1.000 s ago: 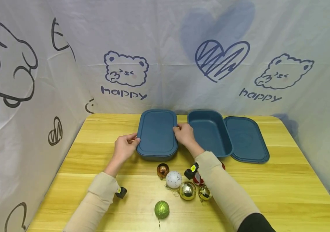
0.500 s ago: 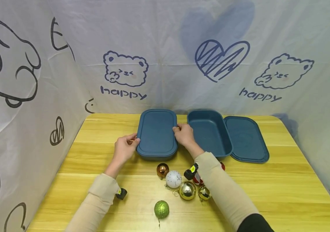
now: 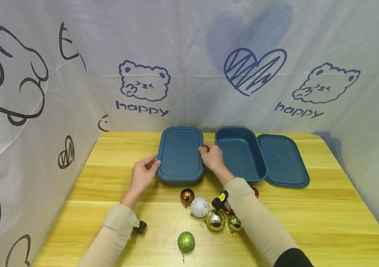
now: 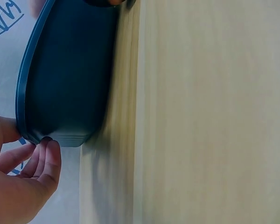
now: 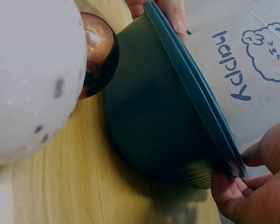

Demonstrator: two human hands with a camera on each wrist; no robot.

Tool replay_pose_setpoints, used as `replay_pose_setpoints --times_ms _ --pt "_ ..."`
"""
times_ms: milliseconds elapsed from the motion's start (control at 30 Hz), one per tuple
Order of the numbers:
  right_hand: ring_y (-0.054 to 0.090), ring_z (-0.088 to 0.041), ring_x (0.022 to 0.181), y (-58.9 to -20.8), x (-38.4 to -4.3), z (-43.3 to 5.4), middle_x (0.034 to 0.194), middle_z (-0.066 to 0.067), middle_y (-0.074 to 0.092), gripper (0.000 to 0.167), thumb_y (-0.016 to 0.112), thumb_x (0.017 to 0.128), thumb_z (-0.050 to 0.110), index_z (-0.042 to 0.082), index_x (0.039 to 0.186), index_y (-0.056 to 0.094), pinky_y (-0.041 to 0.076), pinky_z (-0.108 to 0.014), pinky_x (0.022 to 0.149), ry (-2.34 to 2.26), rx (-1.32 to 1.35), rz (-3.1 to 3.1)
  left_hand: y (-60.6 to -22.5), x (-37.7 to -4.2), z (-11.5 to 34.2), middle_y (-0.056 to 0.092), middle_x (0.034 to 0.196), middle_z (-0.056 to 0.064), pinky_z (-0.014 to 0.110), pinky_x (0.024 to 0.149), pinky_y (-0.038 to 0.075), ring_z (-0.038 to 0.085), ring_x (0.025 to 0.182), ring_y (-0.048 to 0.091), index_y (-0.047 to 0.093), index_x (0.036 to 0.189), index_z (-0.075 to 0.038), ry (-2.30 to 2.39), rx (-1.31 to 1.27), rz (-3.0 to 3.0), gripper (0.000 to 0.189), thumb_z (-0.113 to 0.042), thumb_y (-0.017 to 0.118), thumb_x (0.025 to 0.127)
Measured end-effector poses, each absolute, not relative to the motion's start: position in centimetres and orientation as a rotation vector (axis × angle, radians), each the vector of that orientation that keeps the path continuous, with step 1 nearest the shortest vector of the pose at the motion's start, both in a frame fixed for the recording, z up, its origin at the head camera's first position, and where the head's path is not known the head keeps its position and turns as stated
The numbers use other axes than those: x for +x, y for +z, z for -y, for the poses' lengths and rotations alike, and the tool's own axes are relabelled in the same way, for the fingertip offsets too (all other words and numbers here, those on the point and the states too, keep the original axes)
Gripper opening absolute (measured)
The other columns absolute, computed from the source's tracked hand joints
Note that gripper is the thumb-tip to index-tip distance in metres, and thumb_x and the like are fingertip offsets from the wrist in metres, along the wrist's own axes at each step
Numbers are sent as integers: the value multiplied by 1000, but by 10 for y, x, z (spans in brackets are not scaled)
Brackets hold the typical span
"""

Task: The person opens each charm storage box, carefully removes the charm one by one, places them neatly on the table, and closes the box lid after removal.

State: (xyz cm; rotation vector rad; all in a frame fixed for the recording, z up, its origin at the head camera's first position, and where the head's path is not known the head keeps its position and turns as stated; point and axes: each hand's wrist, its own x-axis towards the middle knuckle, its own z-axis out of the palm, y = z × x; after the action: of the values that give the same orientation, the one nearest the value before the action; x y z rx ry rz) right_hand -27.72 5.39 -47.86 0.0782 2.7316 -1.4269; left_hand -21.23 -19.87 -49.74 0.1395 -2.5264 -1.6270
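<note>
A dark blue storage box (image 3: 180,183) stands near the back of the table with its matching lid (image 3: 181,152) lying flat on top. At its left edge, my left hand (image 3: 143,173) pinches the rim, thumb above and fingers curled beneath, as the left wrist view shows. Opposite, my right hand (image 3: 212,156) grips the right edge the same way; in the right wrist view the fingertips (image 5: 222,184) sit under the rim. A second blue box (image 3: 240,152), uncovered, stands just right of that hand. Its flat lid (image 3: 285,159) lies beside it.
In front of the lidded box lie a copper bauble (image 3: 187,197), a white speckled bauble (image 3: 199,207), a gold bauble (image 3: 215,220), a smaller gold one and a green glitter bauble (image 3: 186,241). Red ornaments lie partly hidden under my right sleeve. A printed white cloth (image 3: 189,89) hangs behind.
</note>
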Motion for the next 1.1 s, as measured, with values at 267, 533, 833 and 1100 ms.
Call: replay_pose_setpoints --times_ms 267,533,833,1100 --pt "67 -36 116 -466 -270 -59 128 -22 71 47 62 106 19 3 149 59 55 -50 101 -1412 29 -2743 -494 -212 199 75 118 20 14 73 52 33 106 73 69 140 -5 -1588 118 2564 38 -19 69 104" --pt "69 -37 115 -459 -262 -74 131 -21 69 45 63 105 18 3 148 61 58 -47 94 -1473 -46 -2675 -488 -216 196 76 119 20 25 80 57 33 107 75 69 141 -7 -1508 123 2617 40 -19 68 103" --pt "73 -43 104 -453 -256 -106 128 -22 70 45 62 105 19 2 147 60 61 -48 94 -1710 -15 -2559 -479 -222 181 70 133 27 55 100 56 44 121 67 70 136 2 -1251 -36 2575 38 -12 68 101" --pt "73 -38 103 -446 -250 -145 127 -24 71 45 61 107 22 2 148 59 61 -51 95 -1752 7 -2614 -462 -229 150 76 120 22 47 88 64 35 102 77 73 131 1 -1366 -128 2446 32 -11 68 102"
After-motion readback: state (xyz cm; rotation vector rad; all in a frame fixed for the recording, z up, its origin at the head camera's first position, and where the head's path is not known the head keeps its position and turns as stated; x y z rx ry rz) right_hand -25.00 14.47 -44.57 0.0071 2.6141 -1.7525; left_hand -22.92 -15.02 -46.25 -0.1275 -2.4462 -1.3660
